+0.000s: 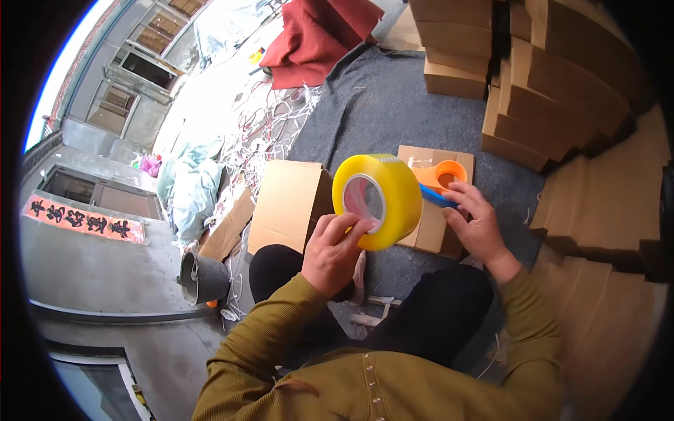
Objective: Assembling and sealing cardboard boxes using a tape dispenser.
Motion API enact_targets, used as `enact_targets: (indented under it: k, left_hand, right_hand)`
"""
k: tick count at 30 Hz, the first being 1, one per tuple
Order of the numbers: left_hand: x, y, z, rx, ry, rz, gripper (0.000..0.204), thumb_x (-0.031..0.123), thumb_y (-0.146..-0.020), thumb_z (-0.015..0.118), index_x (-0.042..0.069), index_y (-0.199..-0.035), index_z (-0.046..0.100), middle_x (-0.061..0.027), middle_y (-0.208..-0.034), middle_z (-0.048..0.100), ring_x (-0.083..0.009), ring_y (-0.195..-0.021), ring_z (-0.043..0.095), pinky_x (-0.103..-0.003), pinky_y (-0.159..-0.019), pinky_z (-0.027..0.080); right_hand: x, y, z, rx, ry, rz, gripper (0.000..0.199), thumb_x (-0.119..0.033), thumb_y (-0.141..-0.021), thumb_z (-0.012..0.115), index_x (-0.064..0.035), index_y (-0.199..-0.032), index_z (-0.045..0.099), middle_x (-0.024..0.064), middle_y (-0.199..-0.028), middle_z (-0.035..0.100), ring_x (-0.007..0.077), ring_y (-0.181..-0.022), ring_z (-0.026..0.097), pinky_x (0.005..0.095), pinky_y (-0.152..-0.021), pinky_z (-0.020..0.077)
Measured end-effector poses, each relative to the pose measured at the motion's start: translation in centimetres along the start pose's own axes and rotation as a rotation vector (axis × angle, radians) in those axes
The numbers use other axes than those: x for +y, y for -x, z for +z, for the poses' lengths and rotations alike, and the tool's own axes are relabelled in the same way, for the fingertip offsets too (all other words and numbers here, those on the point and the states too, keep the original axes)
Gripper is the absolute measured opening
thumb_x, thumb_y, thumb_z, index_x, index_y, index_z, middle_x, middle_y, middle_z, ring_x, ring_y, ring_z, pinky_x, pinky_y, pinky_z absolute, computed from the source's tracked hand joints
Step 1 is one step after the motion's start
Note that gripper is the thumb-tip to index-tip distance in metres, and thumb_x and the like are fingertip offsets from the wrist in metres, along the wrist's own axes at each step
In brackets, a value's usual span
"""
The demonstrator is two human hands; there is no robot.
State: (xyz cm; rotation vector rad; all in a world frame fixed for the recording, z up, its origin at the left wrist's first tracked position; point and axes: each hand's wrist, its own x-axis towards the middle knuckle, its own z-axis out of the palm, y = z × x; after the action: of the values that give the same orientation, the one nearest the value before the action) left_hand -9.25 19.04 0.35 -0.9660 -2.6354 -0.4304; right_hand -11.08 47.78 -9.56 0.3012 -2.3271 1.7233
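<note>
My left hand [330, 251] pinches the near rim of a large yellow roll of packing tape [400, 200], raised in front of me with its hollow core facing left. To the right of the roll, my right hand [479, 226] grips an orange and blue tape dispenser [424, 175] between thumb and fingers. Its blue part [437, 196] runs from those fingertips toward the tape, which hides the far end. Whether the roll and dispenser touch I cannot tell. Below both lies a closed cardboard box [428, 231], partly covered by the roll.
Another cardboard box [284, 203] stands left of my knees. Stacked boxes [562, 98] and flattened cardboard [597, 189] line the right side. A dark grey mat [372, 91] covers the ground. Tangled straps [281, 112], a red cloth [316, 42] and a dark bucket [203, 277] lie leftward.
</note>
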Motion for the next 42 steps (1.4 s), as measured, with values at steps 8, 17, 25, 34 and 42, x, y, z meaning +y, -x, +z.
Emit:
enact_targets:
  k: [8,17,25,34,42]
  left_hand:
    - [-1.5,-7.5,9.4,0.102,0.065,0.343,0.045,0.003,-0.075,0.070,0.015,-0.118,0.071,-0.0045,-0.124,0.058,-0.0262,-0.109,0.053,-0.043,-0.097,0.044]
    - [-1.1,-13.2,14.2,-0.134,0.669,0.172,0.056,-0.002,-0.074,0.076,0.008,-0.127,0.062,-0.0123,-0.130,0.059,-0.0338,-0.109,0.058,-0.043,-0.092,0.046]
    - [-4.0,-13.9,13.5,0.025,0.826,-0.067,0.031,-0.002,-0.084,0.072,0.004,-0.114,0.067,-0.0132,-0.113,0.067,-0.0281,-0.099,0.066,-0.036,-0.085,0.053]
    - [-0.8,-9.8,9.4,-0.063,1.837,-0.633,0.043,0.014,-0.099,0.064,0.001,-0.136,0.046,-0.0058,-0.119,0.060,-0.0123,-0.105,0.059,-0.028,-0.089,0.051]
    - [3.8,-7.1,5.2,-0.218,1.988,-0.427,0.070,-0.005,-0.092,0.063,0.003,-0.151,0.028,-0.0087,-0.118,0.062,-0.0132,-0.107,0.062,-0.028,-0.091,0.052]
  right_hand:
    - [-5.7,-2.7,-2.4,0.112,-0.596,0.324,0.060,-0.008,-0.086,0.076,0.0019,-0.137,0.046,0.0095,-0.120,0.063,0.0165,-0.112,0.061,0.0320,-0.097,0.0509]
    - [-0.9,-5.3,-5.1,0.219,0.296,0.133,0.070,0.002,-0.070,0.082,-0.0041,-0.133,0.053,0.0165,-0.117,0.064,0.0323,-0.104,0.066,0.0369,-0.089,0.0532]
    - [-2.6,-7.3,-4.1,0.154,0.350,0.173,0.069,0.002,-0.075,0.081,-0.0037,-0.137,0.050,0.0133,-0.124,0.059,0.0248,-0.110,0.062,0.0348,-0.094,0.0501]
    - [-8.0,-3.9,-0.1,0.180,0.509,-0.120,0.073,0.006,-0.067,0.079,-0.0057,-0.134,0.055,0.0135,-0.119,0.063,0.0328,-0.106,0.061,0.0397,-0.092,0.0508]
    - [-11.9,1.3,2.8,0.373,0.711,-0.150,0.065,-0.001,-0.069,0.078,-0.0023,-0.131,0.056,0.0153,-0.112,0.065,0.0350,-0.101,0.061,0.0432,-0.090,0.0488]
